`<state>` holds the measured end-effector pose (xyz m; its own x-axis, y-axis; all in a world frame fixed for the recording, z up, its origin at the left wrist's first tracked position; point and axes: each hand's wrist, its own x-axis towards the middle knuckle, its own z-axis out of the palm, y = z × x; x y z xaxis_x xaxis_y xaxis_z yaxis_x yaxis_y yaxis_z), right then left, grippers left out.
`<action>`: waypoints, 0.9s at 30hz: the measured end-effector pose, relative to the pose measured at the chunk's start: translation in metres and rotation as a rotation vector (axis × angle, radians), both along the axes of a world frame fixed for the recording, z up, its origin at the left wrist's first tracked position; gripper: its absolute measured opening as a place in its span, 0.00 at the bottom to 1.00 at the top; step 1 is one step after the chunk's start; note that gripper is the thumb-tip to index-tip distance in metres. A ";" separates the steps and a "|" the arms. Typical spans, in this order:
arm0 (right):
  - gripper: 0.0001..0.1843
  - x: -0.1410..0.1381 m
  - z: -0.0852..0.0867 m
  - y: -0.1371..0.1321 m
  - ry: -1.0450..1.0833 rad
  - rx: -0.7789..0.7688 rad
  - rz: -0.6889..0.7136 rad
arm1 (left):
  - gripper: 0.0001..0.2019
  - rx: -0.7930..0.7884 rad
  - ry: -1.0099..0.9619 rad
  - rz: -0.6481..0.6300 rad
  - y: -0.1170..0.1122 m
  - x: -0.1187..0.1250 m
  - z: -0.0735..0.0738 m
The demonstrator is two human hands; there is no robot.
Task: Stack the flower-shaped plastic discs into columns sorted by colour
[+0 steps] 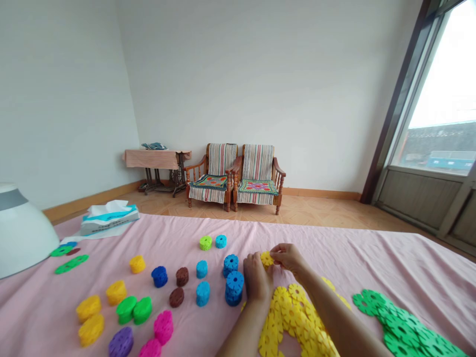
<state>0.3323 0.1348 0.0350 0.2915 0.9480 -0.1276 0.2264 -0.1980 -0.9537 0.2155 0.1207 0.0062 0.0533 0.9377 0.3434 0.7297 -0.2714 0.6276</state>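
Observation:
Between my two hands is a yellow snowflake disc (267, 259), a flat round plastic piece with notches; whether more discs lie beneath it is hidden. My left hand (257, 278) curls around its left side, the fingertips mostly out of sight. From the right, my right hand (289, 257) pinches its edge with thumb and forefinger. Under my forearms spreads a loose pile of yellow discs (292, 310). Just left of my left hand stand blue disc stacks (234, 287), one in front of the other.
Small stacks in several colours stand to the left, among them green (127, 310), purple (121, 342) and pink (163, 327). Loose green discs (405, 322) lie at right. A tissue pack (109, 218) and a white rounded object (22, 233) occupy the far left of the pink cloth (316, 235).

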 end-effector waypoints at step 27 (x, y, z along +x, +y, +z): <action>0.08 0.044 0.015 -0.093 -0.323 0.081 0.230 | 0.23 0.305 -0.008 -0.155 -0.026 0.010 0.040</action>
